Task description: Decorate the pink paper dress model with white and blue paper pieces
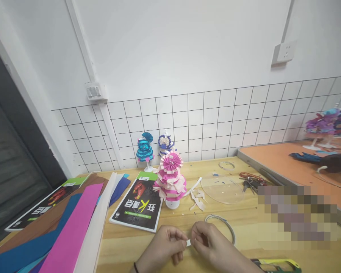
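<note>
Low over the wooden table, my left hand point(166, 246) and my right hand point(207, 240) meet with pinched fingers. Between them is a small white piece of paper point(188, 242), held from both sides; its full shape is hidden by the fingertips. Just beyond stands a pink and white paper tree point(172, 182) on a round white base, with a pleated rosette at its top. White paper scraps point(197, 197) lie to its right. A ring-shaped coil point(229, 225) rests partly behind my right hand.
Strips of coloured paper point(74, 227) cover the left side, near a black and green booklet point(138, 204). Behind stand a teal paper tree point(144, 149) and a blue and white one point(165, 142). Keys point(251, 185), a clear disc point(223, 189) and a yellow-green tool point(278, 264) lie rightward.
</note>
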Tool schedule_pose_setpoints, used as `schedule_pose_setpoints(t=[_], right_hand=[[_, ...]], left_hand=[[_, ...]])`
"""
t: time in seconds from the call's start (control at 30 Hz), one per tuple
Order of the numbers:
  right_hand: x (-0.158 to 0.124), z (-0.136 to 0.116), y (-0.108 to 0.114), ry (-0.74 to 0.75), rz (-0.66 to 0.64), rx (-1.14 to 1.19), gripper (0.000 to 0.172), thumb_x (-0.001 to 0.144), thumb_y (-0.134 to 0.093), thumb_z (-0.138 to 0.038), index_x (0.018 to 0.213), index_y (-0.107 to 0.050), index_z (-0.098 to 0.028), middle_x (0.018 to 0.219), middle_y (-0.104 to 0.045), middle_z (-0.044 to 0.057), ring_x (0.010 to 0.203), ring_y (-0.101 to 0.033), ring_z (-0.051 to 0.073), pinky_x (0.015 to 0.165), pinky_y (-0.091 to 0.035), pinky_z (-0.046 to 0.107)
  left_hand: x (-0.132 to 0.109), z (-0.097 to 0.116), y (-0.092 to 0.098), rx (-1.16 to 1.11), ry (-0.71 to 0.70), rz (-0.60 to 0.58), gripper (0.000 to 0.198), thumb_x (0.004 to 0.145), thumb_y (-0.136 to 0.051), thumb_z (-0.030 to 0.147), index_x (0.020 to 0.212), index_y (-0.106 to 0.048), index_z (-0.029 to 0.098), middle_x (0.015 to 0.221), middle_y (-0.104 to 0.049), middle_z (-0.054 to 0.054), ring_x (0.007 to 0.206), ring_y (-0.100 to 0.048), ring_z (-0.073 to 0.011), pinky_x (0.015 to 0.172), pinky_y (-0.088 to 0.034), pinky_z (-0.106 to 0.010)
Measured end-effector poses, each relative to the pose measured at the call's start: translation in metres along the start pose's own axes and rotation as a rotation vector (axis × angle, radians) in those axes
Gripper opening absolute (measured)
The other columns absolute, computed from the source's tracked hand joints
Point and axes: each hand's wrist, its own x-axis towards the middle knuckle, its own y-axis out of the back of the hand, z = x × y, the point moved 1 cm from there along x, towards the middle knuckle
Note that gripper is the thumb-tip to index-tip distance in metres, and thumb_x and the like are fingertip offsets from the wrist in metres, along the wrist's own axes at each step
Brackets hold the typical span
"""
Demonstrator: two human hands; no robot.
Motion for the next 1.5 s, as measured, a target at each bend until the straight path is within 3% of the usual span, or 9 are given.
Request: schedule_pose_setpoints(t=[0.37,0.57,0.67,0.77,0.87,1.07,1.27,1.5], right_hand=[[0.005,0.004,0.0,-0.009,-0.011,0.154,0.014,0.072,-0.044,-0.016,0.067,-0.057,-0.014,0.056,-0.048,-0.004,0.053,-0.042,0.009,0.049,-0.029,0.019],[0.003,0.003,-0.002,-0.007,-0.016,0.118,0.013,0.07,-0.044,-0.015,0.069,-0.058,-0.015,0.056,-0.049,-0.004,0.054,-0.043,0.009,0.049,-0.03,0.019],[0.003,0.005,-0.005,-0.002,0.008,0.066,0.013,0.068,-0.045,-0.014,0.068,-0.058,-0.015,0.056,-0.05,-0.004,0.053,-0.044,0.009,0.049,-0.03,0.019],[0.003,0.007,-0.006,0.009,0.008,0.063,0.014,0.07,-0.043,-0.014,0.068,-0.057,-0.015,0.058,-0.052,-0.003,0.054,-0.046,0.009,0.049,-0.031,0.019],[0.003,0.007,-0.007,0.016,0.011,0.051,0.015,0.069,-0.042,-0.012,0.067,-0.056,-0.016,0.059,-0.054,-0.003,0.055,-0.047,0.009,0.05,-0.032,0.019],[0.003,0.009,-0.009,0.024,0.007,-0.012,0.015,0.069,-0.041,-0.011,0.066,-0.055,-0.017,0.059,-0.054,-0.004,0.056,-0.047,0.009,0.051,-0.031,0.019],[0.002,0.011,-0.008,0.005,-0.057,0.034,0.012,0.074,-0.042,-0.015,0.069,-0.053,-0.017,0.061,-0.053,-0.004,0.057,-0.045,0.009,0.051,-0.031,0.018],[0.003,0.01,-0.005,0.011,-0.094,0.07,0.012,0.076,-0.041,-0.016,0.073,-0.053,-0.017,0.064,-0.055,-0.003,0.058,-0.046,0.009,0.051,-0.032,0.018]], left_hand=[[0.002,-0.002,0.0,0.019,-0.014,0.018,0.028,0.057,-0.066,0.034,0.071,-0.055,0.013,0.04,-0.052,0.005,0.033,-0.043,-0.0063,0.034,-0.033,-0.019],[0.001,-0.001,-0.003,0.095,-0.033,0.052,0.033,0.059,-0.064,0.033,0.085,-0.055,0.013,0.062,-0.055,0.002,0.047,-0.049,-0.0088,0.036,-0.035,-0.019],[0.0,0.0,-0.003,0.317,-0.106,0.161,0.03,0.062,-0.06,0.023,0.091,-0.058,0.016,0.079,-0.06,-0.002,0.052,-0.047,-0.0084,0.047,-0.039,-0.023],[-0.005,0.005,-0.003,0.575,-0.274,0.316,0.03,0.061,-0.062,0.02,0.091,-0.062,0.02,0.09,-0.062,-0.004,0.079,-0.053,-0.0179,0.073,-0.041,-0.031],[-0.011,0.013,-0.007,0.689,-0.38,0.349,0.03,0.061,-0.061,0.017,0.091,-0.063,0.021,0.099,-0.061,-0.005,0.098,-0.049,-0.023,0.088,-0.034,-0.034],[-0.012,0.011,-0.018,0.576,-0.28,0.196,0.028,0.064,-0.047,0.007,0.084,-0.062,0.019,0.088,-0.063,-0.005,0.084,-0.056,-0.0178,0.074,-0.042,-0.027],[-0.001,-0.005,-0.013,0.373,-0.178,0.186,0.032,0.061,-0.048,0.007,0.091,-0.056,0.015,0.073,-0.058,-0.002,0.067,-0.057,-0.0149,0.058,-0.043,-0.024],[0.002,-0.007,-0.012,0.272,-0.178,0.171,0.02,0.057,-0.046,0.006,0.074,-0.052,0.016,0.066,-0.053,0.001,0.062,-0.053,-0.012,0.056,-0.041,-0.023]])
